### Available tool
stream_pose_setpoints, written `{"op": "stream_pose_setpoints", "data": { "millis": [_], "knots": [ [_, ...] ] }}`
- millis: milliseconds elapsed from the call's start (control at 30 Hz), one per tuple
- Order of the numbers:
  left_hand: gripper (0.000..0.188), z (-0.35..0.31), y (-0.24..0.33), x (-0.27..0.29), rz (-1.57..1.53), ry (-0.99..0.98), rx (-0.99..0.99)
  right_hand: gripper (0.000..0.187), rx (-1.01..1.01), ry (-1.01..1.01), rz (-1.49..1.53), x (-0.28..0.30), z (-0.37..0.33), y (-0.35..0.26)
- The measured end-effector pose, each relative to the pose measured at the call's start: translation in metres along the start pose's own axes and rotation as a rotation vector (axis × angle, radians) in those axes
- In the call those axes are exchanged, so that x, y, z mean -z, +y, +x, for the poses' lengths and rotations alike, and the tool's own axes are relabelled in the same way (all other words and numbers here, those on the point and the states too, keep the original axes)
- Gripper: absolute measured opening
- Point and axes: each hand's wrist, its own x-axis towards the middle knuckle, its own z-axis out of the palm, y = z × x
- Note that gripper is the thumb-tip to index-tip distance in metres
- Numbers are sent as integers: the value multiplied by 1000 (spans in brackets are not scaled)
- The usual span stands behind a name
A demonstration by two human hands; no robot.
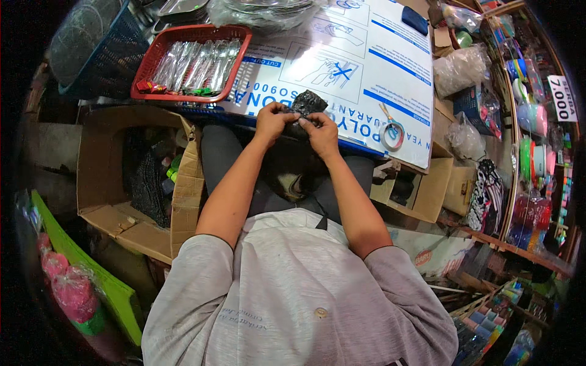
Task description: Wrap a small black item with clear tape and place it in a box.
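A crumpled, shiny black plastic bag [310,104] is pinched between my two hands at the near edge of the table. My left hand [272,122] grips its left side, fingertips pressed together. My right hand [320,132] holds the other side, its thumb close to the left one. What lies inside the bag, if anything, cannot be seen. Right of my hands, a roll of tape [392,135] and scissors with yellow handles [384,111] rest on the printed white board [348,79] that covers the table.
A red basket [137,67] of wrapped cutlery stands left on the table, beside a blue crate [116,61]. Plastic-wrapped metal plates [262,15] lie at the back. Cardboard boxes flank my legs, one [186,195] left and one [427,198] right. Crowded shelves [516,183] line the right side.
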Motion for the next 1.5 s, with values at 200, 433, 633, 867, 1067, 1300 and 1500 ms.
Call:
{"op": "stream_pose_setpoints", "data": {
  "millis": [200, 433, 633, 867, 1067, 1300, 1500],
  "knots": [
    [30, -31, 10, -15, 606, 455, -628, 22, -134, 63, 102, -11, 18, 13],
    [47, -40, -7, -23, 612, 174, -711, 22, -257, -58, 300, 1, 23, 11],
    [42, -2, -13, 4, 308, -89, -317, 22, -370, -62, 365, 11, 20, -2],
    [27, 29, -9, -7, 229, -128, -136, 17, -242, -23, 73, 1, 34, 9],
    [27, 33, 3, -19, 331, -6, 31, 19, 468, 352, -510, 2, 34, 34],
    [27, 0, 4, -26, 719, 477, -484, 32, -348, 111, 262, 2, 35, 5],
    [31, -38, -8, -47, 791, 218, -766, 28, -339, 204, 362, 0, 40, 35]
  ]
}}
